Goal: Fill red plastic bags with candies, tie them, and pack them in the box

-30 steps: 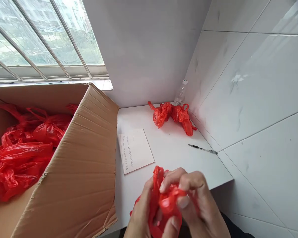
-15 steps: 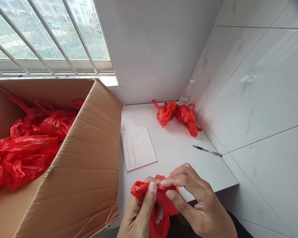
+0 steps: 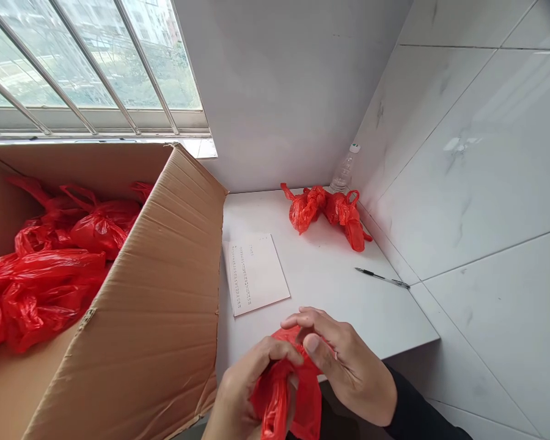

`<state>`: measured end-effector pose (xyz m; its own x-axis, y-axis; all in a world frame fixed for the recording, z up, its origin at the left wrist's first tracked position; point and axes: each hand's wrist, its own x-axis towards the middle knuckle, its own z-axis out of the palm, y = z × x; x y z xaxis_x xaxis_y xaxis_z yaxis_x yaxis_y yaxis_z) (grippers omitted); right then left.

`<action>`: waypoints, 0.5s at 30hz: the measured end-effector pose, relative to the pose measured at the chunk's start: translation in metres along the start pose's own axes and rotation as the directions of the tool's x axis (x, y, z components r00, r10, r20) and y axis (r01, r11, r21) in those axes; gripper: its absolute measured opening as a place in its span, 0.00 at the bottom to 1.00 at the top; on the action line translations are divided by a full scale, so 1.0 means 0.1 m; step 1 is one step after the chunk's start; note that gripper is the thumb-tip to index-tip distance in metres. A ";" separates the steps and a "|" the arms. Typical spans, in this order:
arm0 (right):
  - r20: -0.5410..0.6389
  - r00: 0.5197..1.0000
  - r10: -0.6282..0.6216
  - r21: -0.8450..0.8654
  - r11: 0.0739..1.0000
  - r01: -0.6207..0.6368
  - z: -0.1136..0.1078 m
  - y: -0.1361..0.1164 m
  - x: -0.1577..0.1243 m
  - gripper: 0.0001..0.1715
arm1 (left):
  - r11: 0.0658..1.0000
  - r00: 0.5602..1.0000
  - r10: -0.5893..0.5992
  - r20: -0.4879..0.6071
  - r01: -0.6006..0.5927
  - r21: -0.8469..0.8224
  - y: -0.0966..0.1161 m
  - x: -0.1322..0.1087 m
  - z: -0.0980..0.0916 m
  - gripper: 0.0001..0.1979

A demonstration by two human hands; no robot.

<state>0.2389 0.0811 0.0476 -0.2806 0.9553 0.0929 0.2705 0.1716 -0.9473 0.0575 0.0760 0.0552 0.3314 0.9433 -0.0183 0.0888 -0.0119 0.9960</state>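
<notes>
"Gripping anything, are we?"

"Our left hand [image 3: 241,385] is: its fingers curl round a crumpled red bag [image 3: 308,400], low in front of us at the near edge of the table [image 3: 323,275]. Our right hand [image 3: 352,373] hangs over the far side of it, fingers half bent. We can't tell whether they pinch it, since the fingertips are partly hidden."

"And how much is done?"

"Two red bundles [image 3: 305,211] lie bunched up at the back, near the clear bottle [image 3: 344,171]. More red bags [image 3: 50,293] are heaped inside the cardboard box [image 3: 165,275] on our left. We judge those dealt with for now."

"What's left, then?"

"The one in our left hand, by our judgement. It hangs loose and rumpled, and we see no finished knot on it. The paper [image 3: 259,275] lies beside the box and the pen [image 3: 380,277] near the tiled wall [image 3: 486,134], neither in our hands."
</notes>
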 end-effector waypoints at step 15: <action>0.128 0.988 0.087 0.020 0.996 -0.090 -0.02 0.11 0.06 0.11 | 0.805 0.863 0.492 -0.114 -0.401 0.437 -0.40 -0.03 0.03 0.24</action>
<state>0.2416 0.0891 0.0381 -0.3714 0.9280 -0.0297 0.2758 0.0797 -0.9579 0.0555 0.0724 0.0155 0.2224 0.8463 0.4841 0.3490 -0.5328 0.7709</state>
